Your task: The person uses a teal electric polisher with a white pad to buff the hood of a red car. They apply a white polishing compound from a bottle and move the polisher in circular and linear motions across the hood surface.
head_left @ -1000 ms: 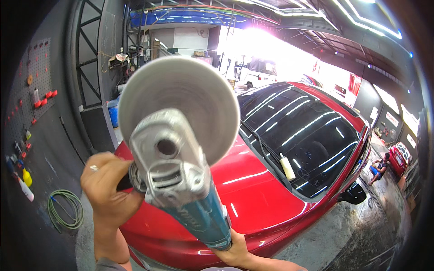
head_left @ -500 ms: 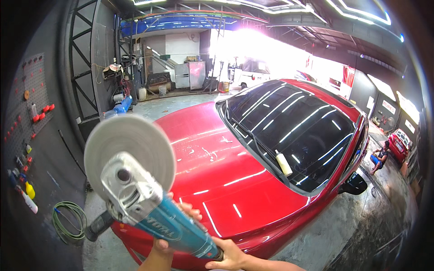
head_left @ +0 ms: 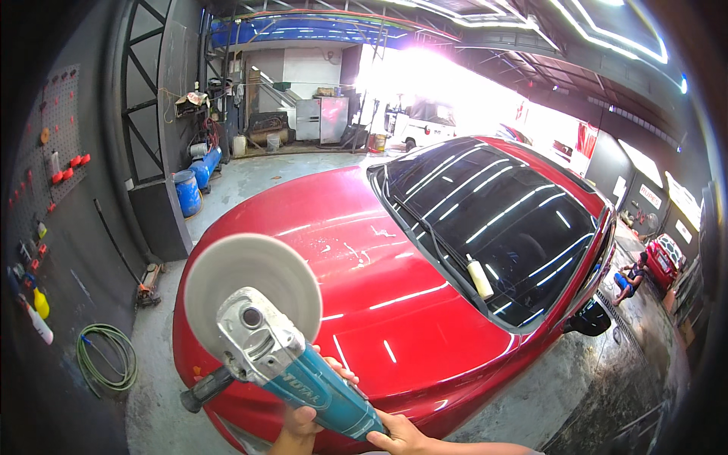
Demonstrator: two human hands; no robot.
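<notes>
A car polisher (head_left: 318,387) with a teal body and a silver metal head is held up in front of me, over the front of a red car's hood (head_left: 425,341). Its round, pale pad (head_left: 220,265) looks smeared, as if spinning, and appears raised off the paint. My left hand (head_left: 303,421) wraps around the body from beneath, thumb on the near side and fingertips on the far side. My right hand (head_left: 400,434) grips the rear end. The black side handle (head_left: 206,390) sticks out at the left, untouched. White compound smears (head_left: 355,256) mark the hood.
A cream bottle (head_left: 479,279) rests at the windshield's base. On the left, a coiled green hose (head_left: 106,360) hangs by the dark wall, beyond which stands a blue drum (head_left: 187,193). A person (head_left: 631,277) crouches at the far right beside another red car (head_left: 663,262).
The polisher has shifted right and down in the view, still in both hands. The side handle stands out more clearly, and more of the hood's left side shows.
</notes>
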